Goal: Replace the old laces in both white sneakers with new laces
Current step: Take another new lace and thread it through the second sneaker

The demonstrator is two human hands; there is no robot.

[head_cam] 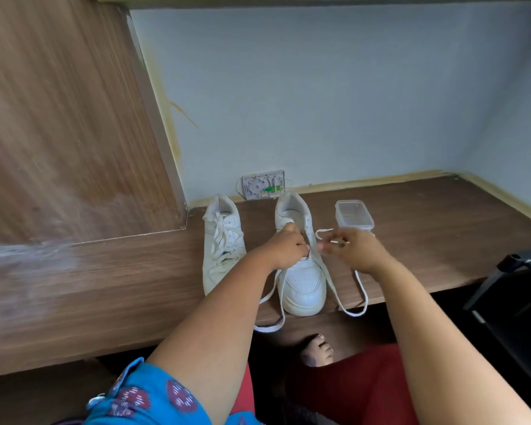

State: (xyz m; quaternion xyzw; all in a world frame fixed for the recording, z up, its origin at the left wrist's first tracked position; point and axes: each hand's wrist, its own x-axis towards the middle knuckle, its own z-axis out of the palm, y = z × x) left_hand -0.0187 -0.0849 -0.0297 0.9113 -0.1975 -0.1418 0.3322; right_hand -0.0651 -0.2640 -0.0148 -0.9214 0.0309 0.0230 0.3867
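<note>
Progress: right sneaker [304,280] mid-lacing, loose lace [334,289] trailing.
Left hand [285,248]: curled, pinching lace at eyelets.
Right hand [354,251]: beside it, pinching lace end.
Remaining: left sneaker [223,250], beyond my left hand, laced; old or new unclear.

2 white sneakers in front of you, toes pointing your way.

The left sneaker [223,245] stands upright on the tabletop [105,280], fully laced with a white lace tied loosely. Just beside it, the right sneaker [301,271] sits at the tabletop's front edge, its upper eyelets bare. A flat white lace [331,286] runs through its lower eyelets only; both long ends trail past the toe and hang over the edge, one on each side.
</note>
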